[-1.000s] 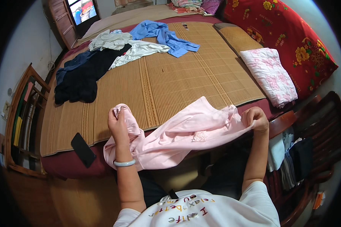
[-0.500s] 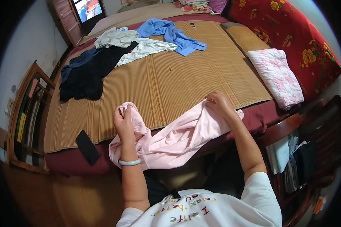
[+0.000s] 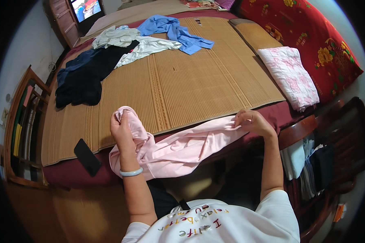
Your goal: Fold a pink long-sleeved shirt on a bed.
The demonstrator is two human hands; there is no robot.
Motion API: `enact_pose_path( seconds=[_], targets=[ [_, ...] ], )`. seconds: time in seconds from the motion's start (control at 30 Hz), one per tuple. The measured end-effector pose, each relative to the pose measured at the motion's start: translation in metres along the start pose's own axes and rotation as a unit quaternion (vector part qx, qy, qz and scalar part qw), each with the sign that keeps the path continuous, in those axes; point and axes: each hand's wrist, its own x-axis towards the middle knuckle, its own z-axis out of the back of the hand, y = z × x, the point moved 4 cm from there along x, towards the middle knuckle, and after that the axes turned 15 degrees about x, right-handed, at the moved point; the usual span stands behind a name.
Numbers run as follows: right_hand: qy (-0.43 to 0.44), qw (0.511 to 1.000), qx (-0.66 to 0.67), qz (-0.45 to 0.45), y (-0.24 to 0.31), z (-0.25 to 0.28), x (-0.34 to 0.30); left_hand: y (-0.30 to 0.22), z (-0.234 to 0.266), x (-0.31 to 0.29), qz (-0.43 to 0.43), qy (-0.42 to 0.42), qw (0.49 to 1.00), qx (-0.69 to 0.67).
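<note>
A pale pink garment is stretched between my two hands over the front edge of the bed; its exact kind I cannot make out. My left hand, with a pale bangle on its wrist, grips a bunched end that loops up over the fingers. At the other end, my right hand pinches the cloth between thumb and fingers. The middle of the garment sags in loose folds below the mat's edge. A black phone lies left of my left hand, partly on the mat.
A woven bamboo mat covers the bed. Dark clothes, white clothes and a blue shirt lie at its far left. On the right are a folded pink-and-white quilt, a red flowered cover and a wooden chair with folded clothes.
My right hand has moved right and slightly down, pulling the pink cloth out longer. My left hand keeps its grip. The whole view has shifted a little.
</note>
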Motion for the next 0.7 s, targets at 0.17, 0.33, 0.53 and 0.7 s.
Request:
enact_pose_path(
  seconds=[0.17,0.33,0.53,0.7],
  targets=[
    [0.032,0.998,0.000,-0.045,0.004,-0.002,-0.017,0.002,0.001,0.000,0.006,0.002,1.000,-0.020],
    [0.020,1.000,0.002,-0.020,0.010,-0.003,-0.020,0.000,0.002,0.002,0.002,0.005,1.000,-0.019],
    [0.021,0.997,-0.063,-0.027,0.003,0.005,-0.019,-0.005,0.001,-0.002,0.003,0.011,1.000,-0.015],
    [-0.023,0.996,0.057,-0.061,-0.009,0.007,-0.018,-0.008,-0.001,-0.003,-0.005,0.003,1.000,-0.016]
  ],
)
